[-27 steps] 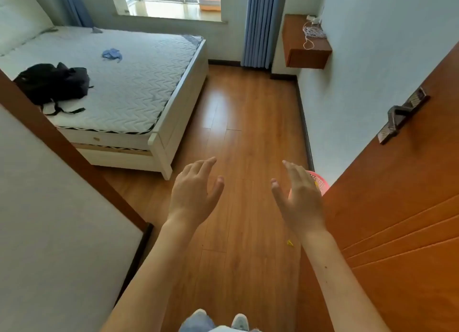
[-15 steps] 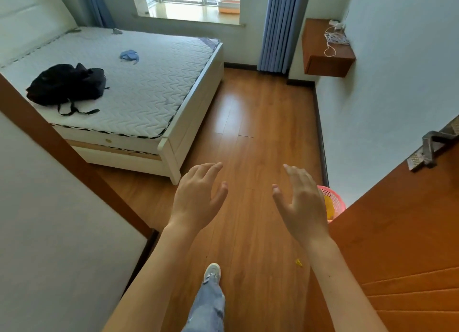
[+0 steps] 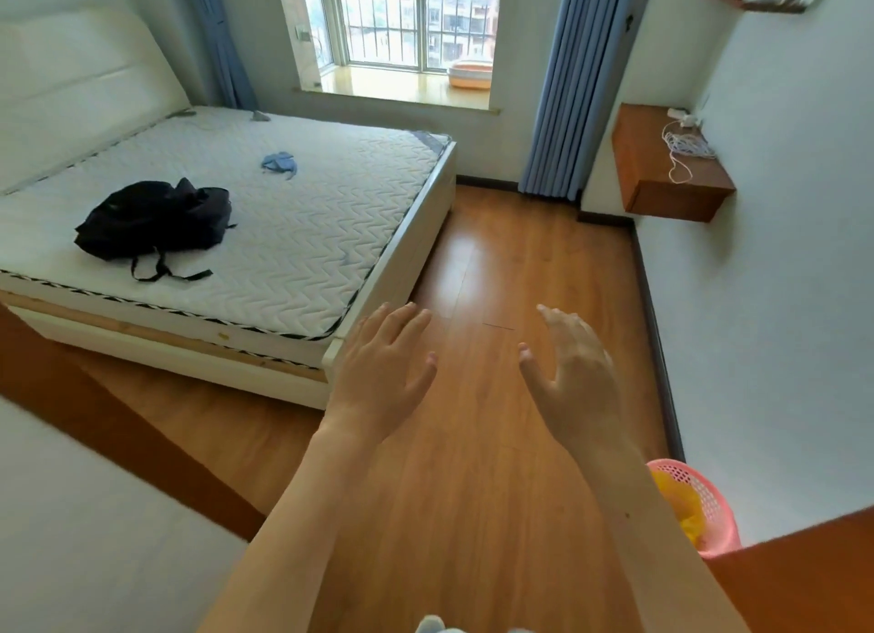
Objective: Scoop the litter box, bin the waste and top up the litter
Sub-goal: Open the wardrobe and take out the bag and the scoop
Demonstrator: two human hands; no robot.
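**Bedroom doorway: both hands empty, litter box on window ledge**

Left side: a black backpack (image 3: 153, 221) lies slumped on the bare mattress (image 3: 284, 216); whether it is zipped or holds anything cannot be told. A small blue cloth (image 3: 279, 163) lies further up the mattress, well apart from the backpack.

Centre: the left hand (image 3: 380, 379) is held out above the wood floor (image 3: 473, 467), back up, fingers straight and slightly spread, holding nothing. The right hand (image 3: 574, 381) is level with it and near it, fingers loosely spread and partly blurred, also holding nothing. The hands do not touch.

Centre, far end: the litter box (image 3: 469, 74), an orange tray with a pale rim, stands on the window ledge (image 3: 402, 88) at its right end, close to the blue curtain (image 3: 567, 88). Its contents cannot be seen from here.

Right side: a wooden wall shelf (image 3: 671, 173) carries a coiled white cord (image 3: 686, 147). Lower right, a pink mesh basket (image 3: 709, 500) stands on the floor against the wall, beside the door edge, with something yellow (image 3: 681, 509) inside.

No brand, label or writing is legible anywhere.
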